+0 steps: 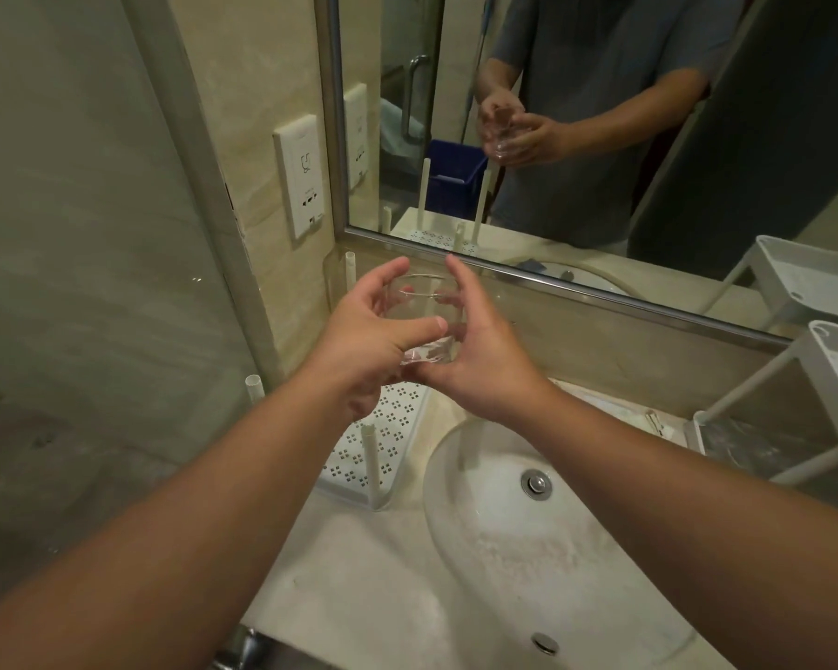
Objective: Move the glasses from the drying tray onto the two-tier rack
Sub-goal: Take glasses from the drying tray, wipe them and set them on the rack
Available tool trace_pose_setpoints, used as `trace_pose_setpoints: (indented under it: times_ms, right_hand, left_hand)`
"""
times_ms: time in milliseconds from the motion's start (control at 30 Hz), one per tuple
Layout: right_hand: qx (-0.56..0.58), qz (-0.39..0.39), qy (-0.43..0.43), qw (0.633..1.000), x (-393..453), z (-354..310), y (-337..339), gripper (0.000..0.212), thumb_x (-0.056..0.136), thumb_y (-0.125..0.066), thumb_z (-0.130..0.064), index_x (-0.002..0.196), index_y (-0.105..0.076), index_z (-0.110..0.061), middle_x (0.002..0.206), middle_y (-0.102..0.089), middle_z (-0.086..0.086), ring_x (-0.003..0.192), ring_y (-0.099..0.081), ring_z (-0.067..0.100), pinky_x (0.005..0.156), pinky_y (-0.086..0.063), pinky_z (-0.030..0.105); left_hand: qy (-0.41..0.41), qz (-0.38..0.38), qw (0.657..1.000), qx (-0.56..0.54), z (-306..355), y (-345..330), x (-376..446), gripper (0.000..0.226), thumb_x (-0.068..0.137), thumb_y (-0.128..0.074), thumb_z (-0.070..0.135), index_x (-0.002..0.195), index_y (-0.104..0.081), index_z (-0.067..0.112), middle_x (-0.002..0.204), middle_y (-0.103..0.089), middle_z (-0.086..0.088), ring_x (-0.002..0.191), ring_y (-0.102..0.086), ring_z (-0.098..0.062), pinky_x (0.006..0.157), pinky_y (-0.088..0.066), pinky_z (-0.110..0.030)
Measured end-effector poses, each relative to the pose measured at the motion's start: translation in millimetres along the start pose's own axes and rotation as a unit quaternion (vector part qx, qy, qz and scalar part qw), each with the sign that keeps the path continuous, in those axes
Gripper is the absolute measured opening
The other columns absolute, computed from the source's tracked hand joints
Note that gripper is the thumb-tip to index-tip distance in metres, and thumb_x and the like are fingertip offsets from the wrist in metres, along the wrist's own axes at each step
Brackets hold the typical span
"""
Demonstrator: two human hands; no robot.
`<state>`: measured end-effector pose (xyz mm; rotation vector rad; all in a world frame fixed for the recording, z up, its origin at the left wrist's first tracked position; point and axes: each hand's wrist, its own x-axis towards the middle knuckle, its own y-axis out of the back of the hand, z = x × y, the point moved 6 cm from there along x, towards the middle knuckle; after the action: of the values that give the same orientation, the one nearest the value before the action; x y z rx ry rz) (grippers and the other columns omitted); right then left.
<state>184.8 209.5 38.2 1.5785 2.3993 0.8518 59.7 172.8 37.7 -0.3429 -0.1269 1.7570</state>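
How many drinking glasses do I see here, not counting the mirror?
1 for sure: the clear glass, held in both hands over the drying tray. The rack's lower tier shows something glassy, perhaps another; it is too blurred to tell.

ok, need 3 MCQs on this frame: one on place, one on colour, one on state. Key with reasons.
1. Where is the rack?
A. right of the sink
B. left of the tray
C. inside the sink

2. What colour is the tray?
A. blue
B. white
C. black

3. How is the glass held?
A. by no hand
B. by the right hand alone
C. by both hands

Key:
1 A, its white tiers stand at the right edge, past the basin.
2 B, its perforated base and pegs are white.
3 C, the left hand and right hand both wrap it above the tray.
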Motion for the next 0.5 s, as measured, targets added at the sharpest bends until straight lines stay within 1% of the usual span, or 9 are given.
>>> trace_pose_setpoints:
  times_ms: [67, 133, 200, 233, 267, 333, 367, 433, 500]
  right_hand:
    - [0.028, 0.003, -0.009, 1.000, -3.2, 6.2, 4.3, 0.120, 0.057, -0.093, -0.036, 0.147, -0.014, -0.053, 0.141, -0.047, -0.009, 0.108, -0.060, 0.001, 0.087, -0.057, 0.033]
    - [0.055, 0.004, -0.017, 0.998, -8.3, 11.5, 9.2, 0.119, 0.057, -0.093, -0.035, 0.146, -0.015, -0.055, 0.149, -0.042, -0.007, 0.112, -0.059, 0.002, 0.084, -0.058, 0.032]
    - [0.064, 0.004, -0.026, 0.998, -14.8, 16.9, 13.8, 0.120, 0.057, -0.092, -0.034, 0.145, -0.015, -0.056, 0.156, -0.035, -0.005, 0.125, -0.055, 0.011, 0.092, -0.056, 0.039]
    - [0.065, 0.007, -0.030, 0.997, -18.3, 19.8, 16.7, 0.120, 0.057, -0.092, -0.034, 0.145, -0.014, -0.057, 0.157, -0.032, -0.004, 0.128, -0.053, 0.010, 0.095, -0.054, 0.040]
    - [0.067, 0.014, -0.033, 0.997, -21.7, 22.9, 20.2, 0.120, 0.057, -0.092, -0.033, 0.145, -0.014, -0.057, 0.158, -0.032, -0.004, 0.125, -0.053, 0.005, 0.095, -0.054, 0.037]
    - [0.059, 0.030, -0.039, 0.997, -30.0, 29.7, 28.6, 0.119, 0.059, -0.092, -0.033, 0.144, -0.013, -0.059, 0.156, -0.034, -0.005, 0.108, -0.054, -0.014, 0.086, -0.054, 0.020]
    - [0.044, 0.037, -0.041, 0.998, -34.0, 33.1, 32.4, 0.119, 0.059, -0.092, -0.034, 0.144, -0.013, -0.059, 0.154, -0.038, -0.005, 0.102, -0.052, -0.019, 0.079, -0.050, 0.009]
    - [0.018, 0.049, -0.054, 0.997, -44.6, 44.5, 43.7, 0.119, 0.060, -0.092, -0.036, 0.146, -0.012, -0.057, 0.149, -0.045, -0.003, 0.103, -0.051, -0.018, 0.066, -0.042, -0.002]
    - [0.011, 0.059, -0.065, 0.996, -57.4, 55.5, 55.4, 0.119, 0.061, -0.092, -0.038, 0.148, -0.012, -0.052, 0.150, -0.044, -0.002, 0.104, -0.054, -0.016, 0.065, -0.038, -0.006]
  left_hand:
    - [-0.007, -0.010, 1.000, 0.006, -3.5, -5.8, -1.2, 0.076, 0.073, -0.080, -0.006, 0.132, -0.058, 0.038, 0.127, -0.060, 0.005, 0.107, -0.068, -0.023, 0.062, -0.058, -0.038]
    - [-0.008, -0.023, 1.000, 0.006, -8.1, -12.5, -2.6, 0.073, 0.074, -0.079, -0.008, 0.130, -0.059, 0.036, 0.127, -0.062, 0.005, 0.102, -0.071, -0.020, 0.062, -0.058, -0.037]
    - [-0.010, -0.030, 0.999, 0.007, -13.3, -19.8, -3.7, 0.071, 0.074, -0.079, -0.008, 0.127, -0.061, 0.037, 0.128, -0.061, 0.004, 0.105, -0.070, -0.020, 0.061, -0.058, -0.035]
    - [-0.010, -0.033, 0.999, 0.007, -16.1, -23.9, -4.2, 0.071, 0.075, -0.079, -0.008, 0.127, -0.061, 0.036, 0.129, -0.060, 0.004, 0.106, -0.069, -0.021, 0.061, -0.058, -0.035]
    - [-0.010, -0.037, 0.999, 0.008, -18.8, -28.6, -4.2, 0.071, 0.075, -0.079, -0.007, 0.129, -0.060, 0.035, 0.130, -0.060, 0.003, 0.105, -0.069, -0.020, 0.060, -0.058, -0.034]
    - [-0.012, -0.047, 0.999, 0.014, -25.0, -38.8, -4.8, 0.072, 0.076, -0.079, -0.007, 0.133, -0.058, 0.032, 0.131, -0.059, 0.003, 0.098, -0.072, -0.015, 0.059, -0.057, -0.032]
    - [-0.015, -0.052, 0.998, 0.018, -27.7, -43.5, -5.6, 0.073, 0.076, -0.079, -0.007, 0.134, -0.057, 0.031, 0.131, -0.059, 0.003, 0.094, -0.072, -0.010, 0.059, -0.057, -0.032]
    - [-0.015, -0.068, 0.997, 0.031, -35.7, -58.9, -8.4, 0.073, 0.076, -0.078, -0.007, 0.135, -0.056, 0.030, 0.130, -0.058, 0.005, 0.090, -0.072, -0.004, 0.059, -0.057, -0.030]
    - [-0.009, -0.088, 0.995, 0.035, -46.1, -75.0, -11.0, 0.072, 0.077, -0.078, -0.007, 0.135, -0.056, 0.029, 0.127, -0.059, 0.007, 0.086, -0.072, -0.003, 0.058, -0.056, -0.028]
